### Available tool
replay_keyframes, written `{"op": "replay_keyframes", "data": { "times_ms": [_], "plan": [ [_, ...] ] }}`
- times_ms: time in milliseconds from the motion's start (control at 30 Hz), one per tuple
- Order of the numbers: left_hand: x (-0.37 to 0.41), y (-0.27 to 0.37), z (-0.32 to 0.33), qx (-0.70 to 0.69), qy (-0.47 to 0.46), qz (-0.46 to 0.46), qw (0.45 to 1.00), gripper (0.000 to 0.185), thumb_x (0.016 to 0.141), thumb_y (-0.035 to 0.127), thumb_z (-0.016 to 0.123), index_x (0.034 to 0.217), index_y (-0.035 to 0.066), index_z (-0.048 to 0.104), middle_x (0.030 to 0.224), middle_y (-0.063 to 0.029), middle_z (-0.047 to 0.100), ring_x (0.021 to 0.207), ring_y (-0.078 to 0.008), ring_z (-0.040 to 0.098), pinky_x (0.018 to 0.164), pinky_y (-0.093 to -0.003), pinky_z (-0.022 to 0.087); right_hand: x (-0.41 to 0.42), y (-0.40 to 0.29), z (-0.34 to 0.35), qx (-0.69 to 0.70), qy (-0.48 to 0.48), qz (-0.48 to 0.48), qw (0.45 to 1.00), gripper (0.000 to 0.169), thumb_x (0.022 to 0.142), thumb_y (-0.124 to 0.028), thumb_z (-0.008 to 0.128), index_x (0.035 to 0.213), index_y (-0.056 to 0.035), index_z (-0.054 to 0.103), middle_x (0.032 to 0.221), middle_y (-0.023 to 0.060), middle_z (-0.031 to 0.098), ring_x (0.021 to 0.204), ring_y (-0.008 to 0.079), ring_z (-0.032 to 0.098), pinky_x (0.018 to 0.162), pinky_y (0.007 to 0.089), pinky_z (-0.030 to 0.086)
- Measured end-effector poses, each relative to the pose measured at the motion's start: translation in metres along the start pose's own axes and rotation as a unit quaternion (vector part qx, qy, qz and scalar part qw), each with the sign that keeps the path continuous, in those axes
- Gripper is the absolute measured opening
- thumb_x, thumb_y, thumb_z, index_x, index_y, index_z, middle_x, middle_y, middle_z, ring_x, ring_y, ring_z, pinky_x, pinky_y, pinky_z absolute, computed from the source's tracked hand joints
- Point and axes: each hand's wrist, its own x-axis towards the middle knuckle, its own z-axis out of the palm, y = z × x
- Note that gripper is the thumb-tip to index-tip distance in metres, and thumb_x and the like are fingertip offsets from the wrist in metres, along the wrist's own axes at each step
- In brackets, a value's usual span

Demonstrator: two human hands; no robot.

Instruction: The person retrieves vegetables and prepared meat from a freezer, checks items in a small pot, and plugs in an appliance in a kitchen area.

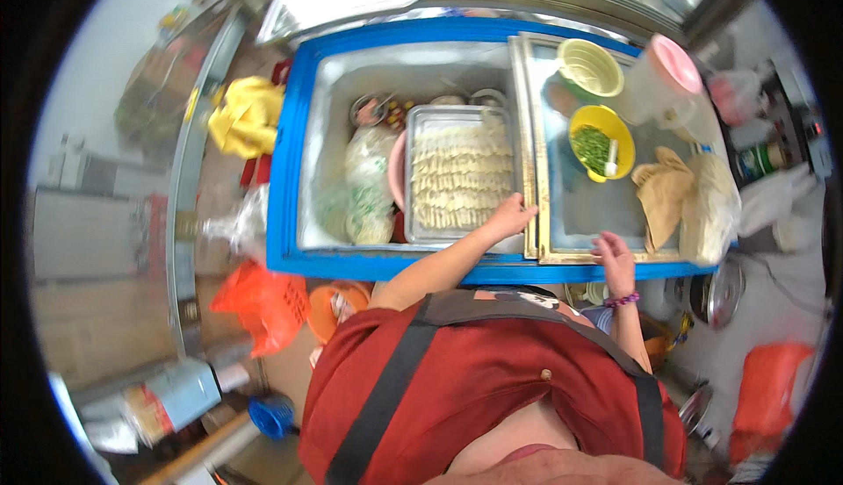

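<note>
A blue-rimmed chest freezer (395,270) stands before me, its left half uncovered. My left hand (512,216) reaches over the opening, its fingertips at the metal-framed edge of the sliding glass lid (543,156). Whether they grip the frame is hard to tell. Beside that hand, inside the freezer, a metal tray (409,175) holds rows of dumplings (461,179). My right hand (614,258), with a beaded bracelet, hovers near the lid's front edge, fingers slightly curled and holding nothing visible. On the glass stands a yellow bowl (629,133) of chopped greens (591,146).
Plastic bags of food (369,185) and a pink basin (396,169) lie left of the tray. The lid also bears a light green basket (593,67), a pink-lidded container (675,67) and a brown cloth (665,189). A red plastic bag (263,304) hangs at the front left.
</note>
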Motion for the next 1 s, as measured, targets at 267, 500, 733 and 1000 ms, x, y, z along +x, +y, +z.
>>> {"op": "replay_keyframes", "data": {
  "times_ms": [267, 500, 733, 1000],
  "plan": [
    [-0.098, 0.051, -0.078, 0.139, 0.078, 0.080, 0.984, 0.029, 0.080, 0.029, 0.057, 0.089, 0.002, 0.056, 0.076, -0.0146, 0.061, 0.072, -0.0260, 0.059, 0.065, -0.0334, 0.046, 0.129, -0.035, -0.009, 0.127, 0.107, 0.060, 0.984, 0.057, 0.082, -0.035, 0.061, 0.121, 0.0011, 0.038, 0.105, 0.0121, 0.052, 0.072, 0.0201, 0.059, 0.053, 0.0273, 0.049],
    [-0.219, 0.010, -0.205, 0.293, 0.429, -0.020, 0.854, 0.018, 0.080, 0.019, 0.056, 0.084, 0.002, 0.058, 0.080, -0.0158, 0.060, 0.074, -0.0317, 0.059, 0.064, -0.0379, 0.046, 0.178, -0.025, 0.020, 0.037, 0.045, -0.003, 0.998, 0.037, 0.078, -0.009, 0.052, 0.113, -0.0015, 0.046, 0.096, 0.0107, 0.059, 0.069, 0.0204, 0.063, 0.050, 0.0283, 0.053],
    [-0.244, -0.020, -0.237, 0.335, 0.545, -0.044, 0.768, 0.015, 0.078, 0.017, 0.062, 0.079, 0.002, 0.058, 0.072, -0.0118, 0.059, 0.065, -0.0263, 0.058, 0.058, -0.0347, 0.046, 0.164, -0.106, 0.190, 0.020, -0.216, -0.050, 0.975, 0.031, 0.080, -0.006, 0.046, 0.110, -0.0006, 0.048, 0.092, 0.0080, 0.058, 0.071, 0.0159, 0.062, 0.053, 0.0275, 0.053],
    [-0.239, -0.015, -0.245, 0.317, 0.541, -0.050, 0.777, 0.014, 0.075, 0.015, 0.063, 0.079, 0.003, 0.057, 0.076, -0.0121, 0.059, 0.071, -0.0302, 0.057, 0.060, -0.0375, 0.046, 0.211, -0.014, 0.457, -0.058, -0.295, -0.024, 0.953, 0.033, 0.078, -0.005, 0.047, 0.110, 0.0019, 0.045, 0.091, 0.0140, 0.058, 0.070, 0.0243, 0.062, 0.052, 0.0312, 0.054]
  ]
}}
